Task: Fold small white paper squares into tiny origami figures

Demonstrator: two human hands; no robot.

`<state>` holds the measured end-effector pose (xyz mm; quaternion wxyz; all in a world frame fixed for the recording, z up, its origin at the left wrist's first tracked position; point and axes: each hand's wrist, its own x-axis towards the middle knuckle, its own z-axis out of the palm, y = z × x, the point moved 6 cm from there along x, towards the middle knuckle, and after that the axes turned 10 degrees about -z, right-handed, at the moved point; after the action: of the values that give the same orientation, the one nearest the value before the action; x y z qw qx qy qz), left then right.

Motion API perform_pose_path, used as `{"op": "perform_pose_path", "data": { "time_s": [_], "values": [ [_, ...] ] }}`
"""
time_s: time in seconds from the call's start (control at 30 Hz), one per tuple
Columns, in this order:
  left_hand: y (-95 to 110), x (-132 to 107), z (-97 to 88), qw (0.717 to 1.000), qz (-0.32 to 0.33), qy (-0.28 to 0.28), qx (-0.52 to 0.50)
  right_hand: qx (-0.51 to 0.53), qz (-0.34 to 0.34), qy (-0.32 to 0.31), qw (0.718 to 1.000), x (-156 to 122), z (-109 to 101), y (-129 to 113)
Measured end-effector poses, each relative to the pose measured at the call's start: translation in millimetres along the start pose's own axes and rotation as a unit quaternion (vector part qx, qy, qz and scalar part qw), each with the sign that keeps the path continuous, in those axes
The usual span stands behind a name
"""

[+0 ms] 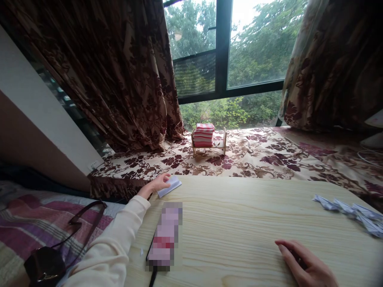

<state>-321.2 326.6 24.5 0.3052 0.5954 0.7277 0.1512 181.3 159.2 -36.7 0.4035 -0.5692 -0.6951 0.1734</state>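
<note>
My left hand (158,183) reaches out to the far left corner of the pale wooden table (239,227) and holds the near end of a small folded white paper (170,185) between thumb and fingers. My right hand (305,263) lies flat on the table at the lower right, fingers stretched out and together; something dark shows just under its fingers. A row of folded white paper pieces (353,213) lies at the table's right edge. A blurred pink and red flat object (165,237) with a dark cord lies beside my left forearm.
Beyond the table a floral patterned platform (254,155) carries a tiny wooden bed (209,143) stacked with striped cloths. Dark floral curtains (119,71) hang either side of a window. A brown bag (44,263) with a strap rests on the striped bedding at left.
</note>
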Motion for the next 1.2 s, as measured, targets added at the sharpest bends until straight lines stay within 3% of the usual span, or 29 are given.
{"op": "perform_pose_path", "data": {
  "time_s": [0.33, 0.47, 0.53, 0.6, 0.67, 0.77, 0.83, 0.87, 0.93, 1.0, 1.13, 1.2],
  "values": [
    [14.4, -20.1, 10.4, 0.998, -0.008, 0.061, 0.01, 0.001, 0.012, -0.007, 1.0, -3.7, 0.5, -0.8],
    [40.6, -44.0, -2.1, 0.992, 0.016, 0.108, -0.057, 0.013, 0.014, -0.005, 1.0, -2.7, -1.4, -2.2],
    [59.6, -64.0, -9.2, 0.985, 0.028, 0.134, -0.109, 0.02, 0.024, 0.01, 0.999, -1.5, -3.3, -2.4],
    [81.9, -91.9, -3.9, 0.973, 0.037, 0.152, -0.171, 0.036, 0.053, 0.033, 0.997, -0.7, -5.6, -6.4],
    [106.1, -125.7, 21.9, 0.961, 0.037, 0.14, -0.236, 0.066, 0.102, 0.053, 0.991, -0.8, -6.8, -18.6],
    [142.1, -176.4, 90.7, 0.943, 0.024, 0.05, -0.329, 0.175, 0.107, 0.052, 0.977, 3.6, -3.0, -61.2],
    [155.8, -202.7, 144.8, 0.847, -0.062, -0.086, -0.521, 0.274, 0.104, -0.014, 0.956, 8.3, 7.7, -92.3],
    [162.2, -213.4, 165.0, 0.803, -0.093, -0.128, -0.575, 0.321, 0.104, -0.048, 0.94, 10.1, 12.8, -105.0],
    [171.3, -226.8, 189.8, 0.756, -0.13, -0.172, -0.618, 0.381, 0.12, -0.095, 0.912, 10.9, 19.2, -118.4],
    [176.3, -231.2, 198.5, 0.76, -0.135, -0.192, -0.606, 0.417, 0.14, -0.109, 0.892, 8.3, 20.0, -118.8],
    [179.3, -230.2, 198.5, 0.817, -0.117, -0.209, -0.525, 0.44, 0.174, -0.1, 0.875, -2.9, 15.4, -106.1],
    [179.5, -230.0, 199.4, 0.829, -0.114, -0.208, -0.506, 0.456, 0.185, -0.122, 0.862, -8.3, 17.6, -104.6]
  ]
}}
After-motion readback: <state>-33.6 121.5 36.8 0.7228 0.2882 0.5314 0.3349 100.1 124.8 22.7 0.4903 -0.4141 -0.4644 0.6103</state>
